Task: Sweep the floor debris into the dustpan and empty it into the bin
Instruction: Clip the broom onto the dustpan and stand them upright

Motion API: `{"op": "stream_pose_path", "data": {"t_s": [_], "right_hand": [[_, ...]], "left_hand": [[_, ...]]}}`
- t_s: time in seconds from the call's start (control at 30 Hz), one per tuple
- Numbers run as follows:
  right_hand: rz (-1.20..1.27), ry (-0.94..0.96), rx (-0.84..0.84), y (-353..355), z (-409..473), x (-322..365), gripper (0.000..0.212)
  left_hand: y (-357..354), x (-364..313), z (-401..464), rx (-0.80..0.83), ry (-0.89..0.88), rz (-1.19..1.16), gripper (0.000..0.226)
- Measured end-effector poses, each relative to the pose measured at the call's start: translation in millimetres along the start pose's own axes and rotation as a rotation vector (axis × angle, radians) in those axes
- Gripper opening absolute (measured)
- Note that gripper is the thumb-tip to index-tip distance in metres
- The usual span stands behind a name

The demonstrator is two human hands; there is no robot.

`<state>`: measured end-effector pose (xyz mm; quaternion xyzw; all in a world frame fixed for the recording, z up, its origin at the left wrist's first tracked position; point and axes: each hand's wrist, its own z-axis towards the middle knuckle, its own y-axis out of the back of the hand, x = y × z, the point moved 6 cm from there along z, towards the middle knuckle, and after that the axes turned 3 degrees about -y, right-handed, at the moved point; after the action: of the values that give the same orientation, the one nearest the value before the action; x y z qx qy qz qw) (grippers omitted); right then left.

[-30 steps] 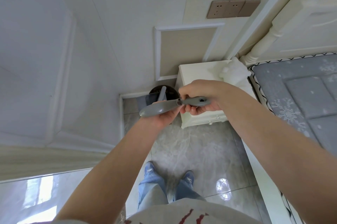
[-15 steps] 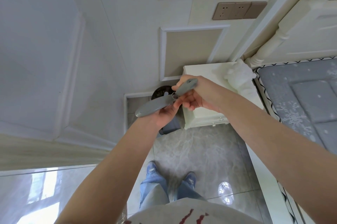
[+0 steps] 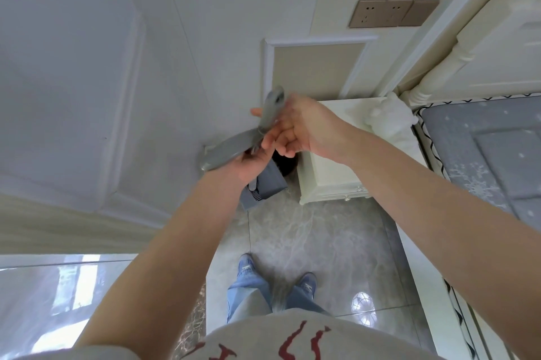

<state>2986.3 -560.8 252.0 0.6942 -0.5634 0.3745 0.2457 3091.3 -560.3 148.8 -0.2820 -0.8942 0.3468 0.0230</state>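
Both your hands up at chest height: L hand grips dustpan handle, R hand grips brush handle, dustpan hangs beside black bin; judging no debris visible, sweep/emptying stage unclear.

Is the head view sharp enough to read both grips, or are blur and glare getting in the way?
Head view: motion blur smears the upper grey handle and the right hand, so that grip is hard to read; the left hand on the lower grey handle is sharper. Head view: bright glare spots sit on the glossy floor tiles. Head view: wide-angle distortion bends the wall mouldings.
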Motion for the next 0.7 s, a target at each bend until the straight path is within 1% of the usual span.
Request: {"op": "stream_pose_path", "data": {"t_s": [0.03, 0.07, 0.13, 0.17, 0.2, 0.27, 0.33, 0.4, 0.47, 0.57, 0.7], "right_hand": [[-0.009, 0.032, 0.021, -1, -1, 3, 0.045], [-0.09, 0.067, 0.01, -1, -2, 8, 0.047], [-0.435, 0.197, -0.08, 0, -1, 19, 0.061], [-0.61, 0.277, -0.113, -2, -1, 25, 0.064], [-0.737, 0.335, -0.119, -7, 0, 30, 0.065], [-0.858, 0.384, -0.093, -16, 4, 34, 0.068], [-0.919, 0.391, -0.056, -26, 10, 39, 0.074], [-0.924, 0.397, -0.032, -37, 12, 45, 0.073], [-0.937, 0.431, -0.042, -45, 17, 50, 0.065], [-0.946, 0.484, -0.077, -55, 23, 55, 0.049], [-0.96, 0.543, -0.092, -67, 28, 60, 0.037]], "left_hand": [[0, -5, 0, -0.015, 0.006, -0.032, 0.029], [-2, -9, -3, -0.009, 0.021, -0.077, 0.026], [-6, -16, -9, 0.002, 0.049, -0.159, 0.017], [-9, -19, -12, 0.01, 0.062, -0.187, 0.012], [-11, -23, -15, 0.021, 0.061, -0.193, 0.011], [-14, -28, -17, 0.04, 0.045, -0.142, 0.011], [-13, -30, -18, 0.079, 0.059, -0.082, 0.025], [-11, -37, -22, 0.097, 0.045, -0.037, 0.031], [-9, -43, -25, 0.104, 0.036, -0.032, 0.03], [-8, -56, -29, 0.093, -0.022, 0.011, 0.023], [-7, -67, -34, 0.099, -0.034, 0.028, 0.013]]}}
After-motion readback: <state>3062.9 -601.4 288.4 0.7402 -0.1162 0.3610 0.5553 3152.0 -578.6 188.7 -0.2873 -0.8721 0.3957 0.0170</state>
